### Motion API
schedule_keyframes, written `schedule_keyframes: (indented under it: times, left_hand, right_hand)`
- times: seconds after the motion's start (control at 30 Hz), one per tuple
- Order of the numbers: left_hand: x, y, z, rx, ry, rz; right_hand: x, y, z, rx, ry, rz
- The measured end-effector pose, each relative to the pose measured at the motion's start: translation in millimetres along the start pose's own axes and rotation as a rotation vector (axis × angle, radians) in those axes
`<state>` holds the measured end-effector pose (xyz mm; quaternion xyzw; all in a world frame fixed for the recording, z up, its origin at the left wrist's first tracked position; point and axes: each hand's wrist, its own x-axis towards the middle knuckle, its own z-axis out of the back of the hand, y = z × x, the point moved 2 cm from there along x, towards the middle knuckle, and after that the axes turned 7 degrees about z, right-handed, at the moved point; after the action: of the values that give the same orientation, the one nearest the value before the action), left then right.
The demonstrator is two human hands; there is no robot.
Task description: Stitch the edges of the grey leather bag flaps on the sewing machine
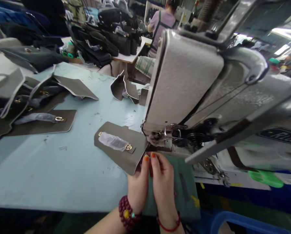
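- head view: left hand (pixel 138 185), a beaded bracelet (pixel 127 212) on its wrist, fingers pinched together on the corner of a grey leather bag flap (pixel 118 152)
- right hand (pixel 163 182) just beside it, fingers together above green cloth (pixel 184 195); whether it grips, i can't tell
- flap lies on the pale blue table (pixel 50 175), its edge at the sewing machine (pixel 184 84)

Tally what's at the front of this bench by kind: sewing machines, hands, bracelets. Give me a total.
Sewing machines: 1 (sewing machine)
Hands: 2 (left hand, right hand)
Bracelets: 2 (dark red beaded bracelet on the left wrist, red cord bracelet on the right wrist)
Total: 5
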<state>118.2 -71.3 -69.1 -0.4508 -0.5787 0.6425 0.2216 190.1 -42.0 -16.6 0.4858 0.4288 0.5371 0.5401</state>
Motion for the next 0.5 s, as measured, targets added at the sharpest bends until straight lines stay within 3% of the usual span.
schedule_keyframes:
  times: [0.07,0.13,0.17,0.23,0.3,0.4,0.5]
  left_hand:
    - [-9.3,18.1,31.6,-0.054,0.011,-0.005]
    - [-5.5,25.5,76.3,0.025,-0.059,-0.091]
    - [3.7,21.0,97.5,0.143,-0.081,-0.211]
    - [35.9,-2.7,123.3,0.463,0.041,-0.531]
    - [76.7,-35.8,122.2,0.759,0.315,-0.833]
    - [123.1,-80.9,92.1,1.022,0.67,-1.125]
    - [132.4,-107.5,67.5,1.172,0.826,-1.251]
  right_hand:
    - [1.6,3.9,-2.3,-0.039,-0.002,0.033]
    - [3.3,8.3,-8.7,-0.088,0.007,0.063]
    - [4.3,10.1,-13.5,-0.106,0.015,0.068]
    - [7.0,12.1,-25.2,-0.121,0.021,0.057]
    - [10.1,11.8,-36.2,-0.129,0.002,0.045]
    - [12.4,8.4,-44.4,-0.12,-0.016,0.035]
    - [10.8,6.0,-41.3,-0.095,0.006,0.006]
